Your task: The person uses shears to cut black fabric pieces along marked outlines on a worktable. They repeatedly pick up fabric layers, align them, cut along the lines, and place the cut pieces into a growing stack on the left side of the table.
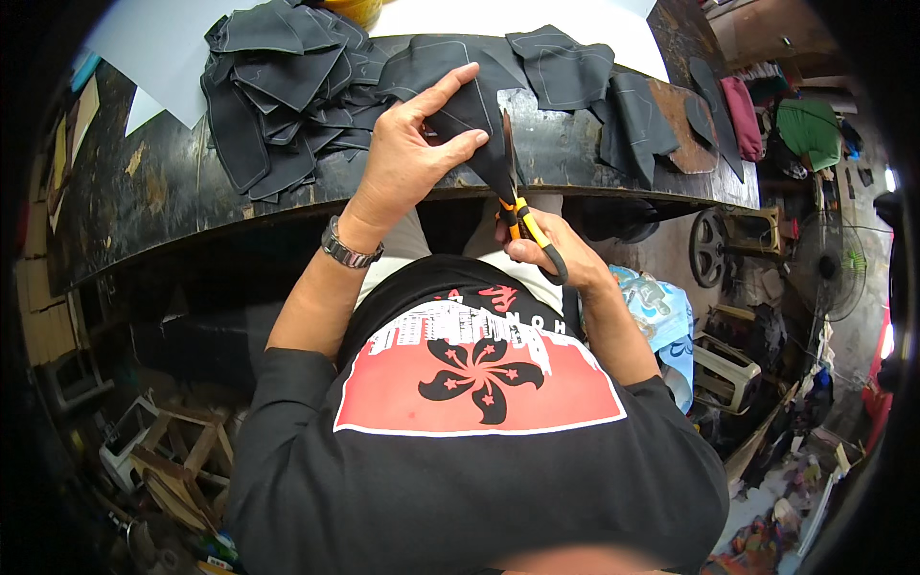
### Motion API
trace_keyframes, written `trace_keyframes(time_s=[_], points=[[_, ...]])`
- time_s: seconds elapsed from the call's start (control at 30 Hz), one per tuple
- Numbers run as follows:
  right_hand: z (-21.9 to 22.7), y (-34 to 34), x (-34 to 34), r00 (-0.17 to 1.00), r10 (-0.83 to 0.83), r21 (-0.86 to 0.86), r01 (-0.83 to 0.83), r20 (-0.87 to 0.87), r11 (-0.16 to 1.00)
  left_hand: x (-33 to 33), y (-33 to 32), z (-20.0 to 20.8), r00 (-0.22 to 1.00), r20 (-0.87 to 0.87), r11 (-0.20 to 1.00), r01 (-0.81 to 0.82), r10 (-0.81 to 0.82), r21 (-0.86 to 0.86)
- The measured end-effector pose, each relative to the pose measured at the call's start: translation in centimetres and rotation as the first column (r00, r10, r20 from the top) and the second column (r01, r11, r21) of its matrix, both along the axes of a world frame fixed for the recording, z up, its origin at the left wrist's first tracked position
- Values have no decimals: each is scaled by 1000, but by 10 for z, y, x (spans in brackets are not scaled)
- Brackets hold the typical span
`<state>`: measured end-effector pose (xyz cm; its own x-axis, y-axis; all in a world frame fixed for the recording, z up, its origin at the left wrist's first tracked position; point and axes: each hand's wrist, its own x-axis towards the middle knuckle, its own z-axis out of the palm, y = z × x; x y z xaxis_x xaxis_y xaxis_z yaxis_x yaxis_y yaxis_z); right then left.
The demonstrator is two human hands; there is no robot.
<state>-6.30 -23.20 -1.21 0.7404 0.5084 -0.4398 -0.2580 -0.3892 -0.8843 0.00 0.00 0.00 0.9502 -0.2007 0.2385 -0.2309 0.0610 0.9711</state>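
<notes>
My left hand pinches a black fabric piece with pale outline marks, thumb and index finger stretched over it near the table's front edge. Scissors with yellow, orange and black handles are in my right hand, just beyond my lap. Their blades point away from me, along the right edge of the held piece. Whether the blades are biting into the fabric I cannot tell. A heap of similar black cut pieces lies to the left of my left hand.
More marked black pieces lie on the worn dark table, to the right of my hands. White sheets and a yellow container are at the back. On the right stand a fan and a stool; a wooden frame is lower left.
</notes>
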Motion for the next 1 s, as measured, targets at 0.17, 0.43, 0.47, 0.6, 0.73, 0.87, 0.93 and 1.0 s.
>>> trace_keyframes(time_s=[0.17, 0.43, 0.47, 0.6, 0.73, 0.87, 0.93, 1.0], points=[[-4, -1, -5, 999, -4, 3, 4, -35, 1000, 0, 7, 0, 998, 64, 997, -21, 16, 71], [-9, 8, -25, 967, -214, 85, 226, -136, 970, -1, 6, -1, 999, 26, 1000, -20, 19, 22], [-10, 10, -27, 961, -234, 87, 248, -146, 965, -1, 6, -1, 1000, 14, 1000, -21, 21, 18], [-8, 13, -32, 952, -278, 93, 291, -126, 952, -2, 4, -1, 998, 49, 1000, -31, 31, -8], [-5, 15, -32, 949, -285, 85, 298, -131, 951, 1, 4, -4, 998, 62, 999, -31, 32, -13], [-2, 15, -25, 948, -254, 69, 271, -192, 960, 2, 3, -5, 997, 82, 997, -7, 13, -78], [-3, 14, -19, 947, -262, 63, 277, -185, 959, -3, -5, -7, 998, 67, 996, 18, -11, -91], [-6, 14, -13, 961, -223, 113, 243, -163, 963, -7, -10, -9, 995, 99, 999, 22, -19, -34]])
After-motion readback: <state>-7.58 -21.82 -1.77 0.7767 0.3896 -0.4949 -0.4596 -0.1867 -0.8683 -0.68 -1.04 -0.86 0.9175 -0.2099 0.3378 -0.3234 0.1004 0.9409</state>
